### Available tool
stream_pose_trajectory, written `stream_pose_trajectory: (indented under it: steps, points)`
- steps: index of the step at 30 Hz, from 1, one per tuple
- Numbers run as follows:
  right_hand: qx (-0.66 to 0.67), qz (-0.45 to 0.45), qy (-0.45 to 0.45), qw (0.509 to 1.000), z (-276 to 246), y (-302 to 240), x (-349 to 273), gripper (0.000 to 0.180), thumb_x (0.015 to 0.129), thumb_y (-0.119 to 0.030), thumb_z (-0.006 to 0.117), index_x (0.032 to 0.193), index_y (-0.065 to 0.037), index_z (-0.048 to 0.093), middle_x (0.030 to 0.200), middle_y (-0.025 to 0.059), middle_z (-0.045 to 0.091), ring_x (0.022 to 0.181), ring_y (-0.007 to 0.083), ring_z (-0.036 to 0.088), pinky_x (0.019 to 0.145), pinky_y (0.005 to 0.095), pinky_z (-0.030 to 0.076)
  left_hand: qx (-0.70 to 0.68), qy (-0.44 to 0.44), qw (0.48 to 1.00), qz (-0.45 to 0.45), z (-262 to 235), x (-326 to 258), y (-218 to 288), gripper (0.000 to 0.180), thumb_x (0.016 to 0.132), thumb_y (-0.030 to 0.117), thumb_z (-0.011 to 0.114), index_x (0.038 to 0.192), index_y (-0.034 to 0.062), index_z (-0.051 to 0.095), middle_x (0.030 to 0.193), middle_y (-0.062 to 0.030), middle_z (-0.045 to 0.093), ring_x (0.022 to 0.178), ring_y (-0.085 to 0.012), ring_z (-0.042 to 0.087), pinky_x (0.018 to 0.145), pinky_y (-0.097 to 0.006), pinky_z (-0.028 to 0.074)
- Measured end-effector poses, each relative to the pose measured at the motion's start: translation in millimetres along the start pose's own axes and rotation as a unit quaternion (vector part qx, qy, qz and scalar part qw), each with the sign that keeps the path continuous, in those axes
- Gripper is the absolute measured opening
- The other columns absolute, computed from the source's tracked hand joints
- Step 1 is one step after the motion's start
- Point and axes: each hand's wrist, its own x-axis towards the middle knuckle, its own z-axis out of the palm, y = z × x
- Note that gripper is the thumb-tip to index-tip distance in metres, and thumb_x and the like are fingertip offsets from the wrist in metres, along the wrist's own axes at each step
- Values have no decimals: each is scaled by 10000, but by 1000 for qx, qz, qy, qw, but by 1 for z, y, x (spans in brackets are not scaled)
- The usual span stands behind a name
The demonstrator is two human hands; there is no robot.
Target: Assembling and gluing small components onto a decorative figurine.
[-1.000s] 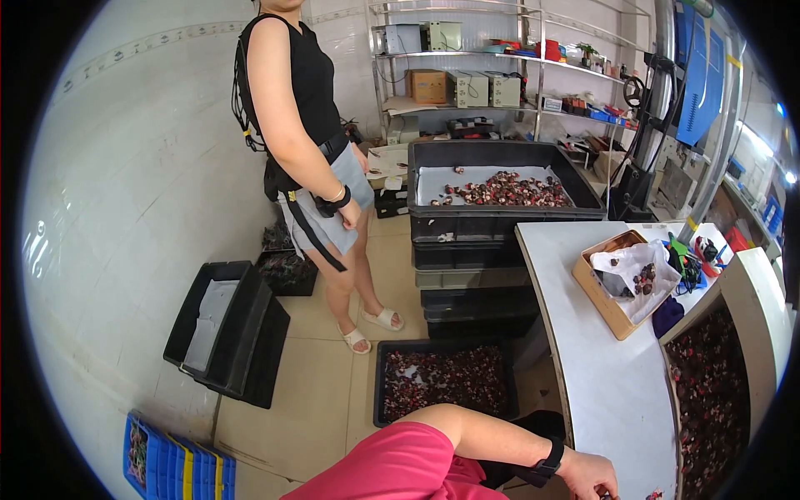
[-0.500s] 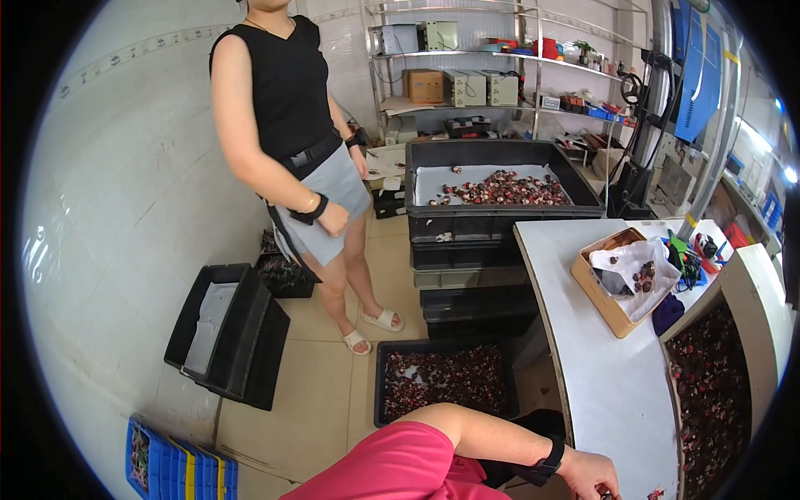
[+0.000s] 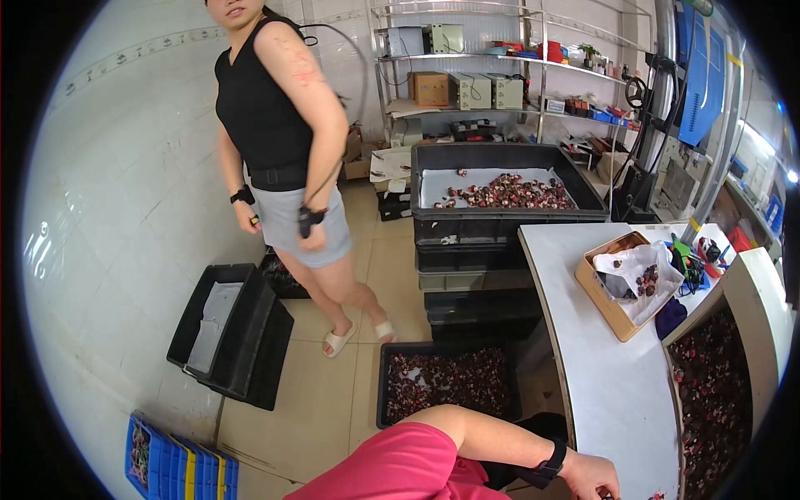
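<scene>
My left hand (image 3: 590,477) is at the lower edge, over the near end of the white tabletop (image 3: 600,333). Its fingers are curled around something small and dark, mostly cut off by the frame, so I cannot make out what it is. A black band (image 3: 548,467) circles that wrist, and a pink sleeve covers the upper arm. Beside the hand, a few small red and white pieces (image 3: 657,496) lie on the table. My right hand is out of view.
Black trays (image 3: 510,218) of small dark, red and white parts stand beyond and below the table. A lined box (image 3: 607,312) sits on it; a parts-filled bin (image 3: 717,400) is at right. Another person (image 3: 275,108) stands ahead. Black crates (image 3: 271,358) and blue trays (image 3: 167,458) are left.
The other person has turned and stepped, now with the other arm toward me and feet shifted left. The view has moved slightly. My left hand stays in nearly the same place.
</scene>
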Motion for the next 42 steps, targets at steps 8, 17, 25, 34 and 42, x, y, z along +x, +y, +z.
stream_pose_trajectory:
  steps: [8,17,25,34,42]
  points:
    - [-25,11,3,1000,-1,1,-1,294,917,-14,573,1143,105,428,1108,268,620,1020,315,628,870,347,499,9,2,1000,15,0,0,0,344,786,226,684,1111,113,676,913,-94,709,796,-192,656,720,-322,505]
    - [-11,41,4,999,-2,-6,0,296,917,-49,598,1129,100,455,1113,248,629,1025,288,625,871,330,489,-3,2,1000,26,0,1,-2,342,784,219,682,1108,109,673,927,-95,708,793,-191,653,721,-324,509]
    - [-18,46,13,999,-3,6,-2,311,918,-67,611,1142,90,462,1116,228,629,1004,257,624,839,311,492,1,0,1000,18,0,3,-7,337,780,211,677,1098,99,676,908,-96,706,790,-191,655,719,-322,509]
    - [-41,32,15,999,-6,13,-6,322,918,-78,617,1152,86,470,1101,213,632,987,252,625,809,300,492,20,6,1000,6,4,3,-8,323,776,225,680,1074,99,688,894,-99,706,786,-198,657,713,-322,507]
    - [-68,20,55,996,-2,15,-4,302,871,-85,671,1095,74,544,1015,178,656,875,213,627,713,284,488,25,22,999,33,3,2,-10,337,773,236,683,1081,102,687,903,-106,707,793,-211,660,721,-327,507]
